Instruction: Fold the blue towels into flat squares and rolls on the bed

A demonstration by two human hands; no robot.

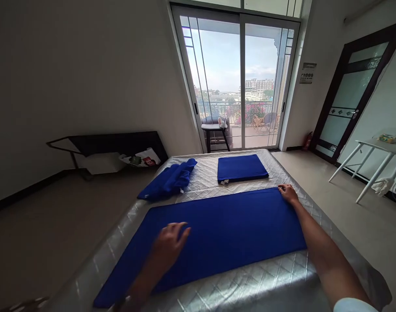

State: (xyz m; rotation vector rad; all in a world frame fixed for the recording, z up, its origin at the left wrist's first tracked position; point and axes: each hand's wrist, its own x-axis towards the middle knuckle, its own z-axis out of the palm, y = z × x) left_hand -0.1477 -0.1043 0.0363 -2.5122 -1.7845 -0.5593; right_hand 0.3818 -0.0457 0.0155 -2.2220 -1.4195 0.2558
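Note:
A long blue cloth lies flat, folded into a wide strip across the quilted silver-grey mattress. My right hand is at the cloth's far right corner, its fingers bent and pinching the edge. Over the left part of the cloth is my left hand, a little blurred, thumb and fingers apart, with nothing in it. Whether it touches the fabric I cannot tell. Behind the strip, a neatly folded blue cloth with a small white tag sits on the mattress. A crumpled blue cloth lies at the far left edge.
The mattress spreads out under the cloths. Beyond its far end are a dark stool and a sliding glass door. On the right stands a white table; on the left, a low black-framed rack holds a bag.

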